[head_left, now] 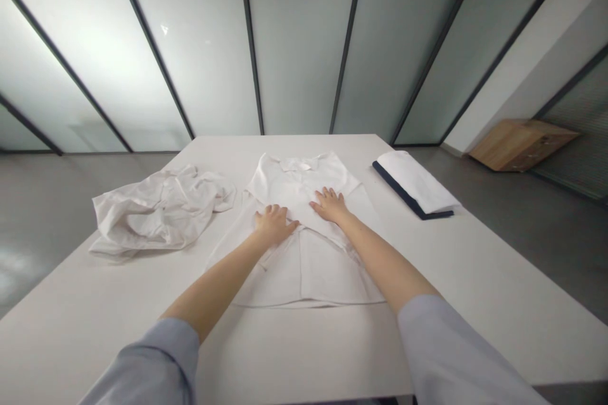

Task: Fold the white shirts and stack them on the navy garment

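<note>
- I see the left hand (273, 223) lying palm down on the white shirt (308, 259). Its fingers are released and spread flat, gripping nothing.
- The right hand (330, 204) lies just beside it, a little farther up the shirt, also flat with the fingers loose and fanned out. Both palms face the cloth, so I cannot see what is under them.
- The shirt lies spread out in the middle of the table (498, 304), collar at the far end and hem towards me. Both forearms cross its lower half and hide parts of it.
- A fold or ridge runs across the shirt by the hands. White on white, I cannot tell whether the shirt's sleeves are tucked in or lie beneath the body.
- To the left, well apart from the hands, sits a crumpled white garment (159, 212). I cannot tell whether it is one piece or several.
- To the right, near the table's far edge, lies a folded white cloth (415, 186) with a dark band along its near side. I cannot make out how many layers it has.
- My blue-grey sleeves are cut off by the bottom of the frame, as is the near edge of the table.
- A wooden cabinet (520, 142) stands on the floor at the far right, small and soft in detail.
- Frosted glass panels (294, 38) close off the background, and nothing shows behind them.
</note>
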A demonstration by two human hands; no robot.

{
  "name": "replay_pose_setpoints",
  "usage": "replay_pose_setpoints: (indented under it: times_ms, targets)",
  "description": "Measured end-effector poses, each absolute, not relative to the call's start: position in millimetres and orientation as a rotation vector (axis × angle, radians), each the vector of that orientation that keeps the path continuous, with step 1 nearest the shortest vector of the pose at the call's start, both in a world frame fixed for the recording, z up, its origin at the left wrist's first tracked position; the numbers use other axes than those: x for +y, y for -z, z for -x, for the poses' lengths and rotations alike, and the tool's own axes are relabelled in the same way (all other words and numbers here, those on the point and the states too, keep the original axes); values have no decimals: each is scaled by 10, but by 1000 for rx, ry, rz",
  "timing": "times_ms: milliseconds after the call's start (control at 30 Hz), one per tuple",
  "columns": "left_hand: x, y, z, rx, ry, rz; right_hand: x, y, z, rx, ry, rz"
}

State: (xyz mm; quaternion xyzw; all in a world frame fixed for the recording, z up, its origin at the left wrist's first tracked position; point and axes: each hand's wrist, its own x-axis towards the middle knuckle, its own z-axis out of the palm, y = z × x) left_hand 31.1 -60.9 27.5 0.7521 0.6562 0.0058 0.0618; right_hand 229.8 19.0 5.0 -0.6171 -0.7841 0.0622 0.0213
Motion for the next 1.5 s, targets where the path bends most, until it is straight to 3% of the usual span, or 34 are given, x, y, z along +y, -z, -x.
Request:
replay_pose_setpoints:
  times_ms: [267,467,733,1067,1500]
  targets:
    - [-419,-43,-201,2023,-78,-2246,-116,-208,-2228,-2503,63,1610]
    - [-340,-108,-141,2097,-309,-2282,-551,-139,-2356,-2531,-16,1682]
    - [-643,-186,-82,1987,-221,-2364,-502,-18,-2489,-2557,-55,1666]
    - [-640,-176,47,1974,-433,-2372,-663,-114,-2489,-2506,7,1534]
    - [-765,-331,-76,2161,-199,-2333,-780,-339,-2442,-2660,4,1560]
